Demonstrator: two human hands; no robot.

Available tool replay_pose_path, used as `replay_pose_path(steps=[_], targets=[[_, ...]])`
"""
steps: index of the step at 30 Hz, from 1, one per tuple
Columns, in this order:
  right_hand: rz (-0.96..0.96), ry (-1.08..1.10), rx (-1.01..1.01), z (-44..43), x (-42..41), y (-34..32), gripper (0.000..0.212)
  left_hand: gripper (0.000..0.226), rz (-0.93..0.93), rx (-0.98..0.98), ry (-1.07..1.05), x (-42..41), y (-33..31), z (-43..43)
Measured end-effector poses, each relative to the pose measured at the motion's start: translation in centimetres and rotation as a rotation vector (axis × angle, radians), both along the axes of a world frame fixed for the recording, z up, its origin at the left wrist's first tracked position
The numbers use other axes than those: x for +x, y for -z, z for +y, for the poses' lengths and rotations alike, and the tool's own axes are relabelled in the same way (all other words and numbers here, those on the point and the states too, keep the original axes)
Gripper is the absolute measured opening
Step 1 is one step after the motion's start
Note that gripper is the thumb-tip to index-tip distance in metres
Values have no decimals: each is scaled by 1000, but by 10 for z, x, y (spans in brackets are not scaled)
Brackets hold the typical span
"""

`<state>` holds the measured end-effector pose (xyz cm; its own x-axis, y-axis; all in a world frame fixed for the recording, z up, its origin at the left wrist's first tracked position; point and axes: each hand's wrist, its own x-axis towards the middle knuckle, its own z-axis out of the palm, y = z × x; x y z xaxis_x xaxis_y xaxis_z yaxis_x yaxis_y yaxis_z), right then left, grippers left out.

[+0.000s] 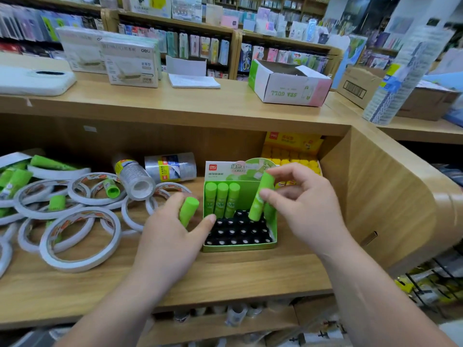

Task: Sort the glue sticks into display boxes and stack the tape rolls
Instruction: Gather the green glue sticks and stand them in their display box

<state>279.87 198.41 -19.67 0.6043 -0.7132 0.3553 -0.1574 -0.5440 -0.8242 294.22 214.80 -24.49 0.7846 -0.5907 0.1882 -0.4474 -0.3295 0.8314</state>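
the left hand [170, 236] covers the lower end of its green glue stick [189, 209], while the thumb of the right hand [308, 209] crosses the middle of a second glue stick [255, 214] and the hand hides the front of the yellow box [293, 144]. several tape rolls [80, 241] run off the left edge, both forearms off the bottom. the header print on the green display box [240, 247] is too small to read, and the goods on the lower shelf [236, 313] are a blur.
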Motion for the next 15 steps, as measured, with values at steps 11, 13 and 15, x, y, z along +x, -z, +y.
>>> replay_pose_path(steps=[11, 13, 15], targets=[[144, 68, -482, -3, 25, 22, 15, 24, 51, -54, 19, 12, 19, -4], [148, 82, -545, -2, 26, 24, 15, 17, 49, -62, 20, 12, 20, -4], [146, 76, -562, -3, 26, 26, 15, 15, 49, -59, 27, 14, 21, -4]])
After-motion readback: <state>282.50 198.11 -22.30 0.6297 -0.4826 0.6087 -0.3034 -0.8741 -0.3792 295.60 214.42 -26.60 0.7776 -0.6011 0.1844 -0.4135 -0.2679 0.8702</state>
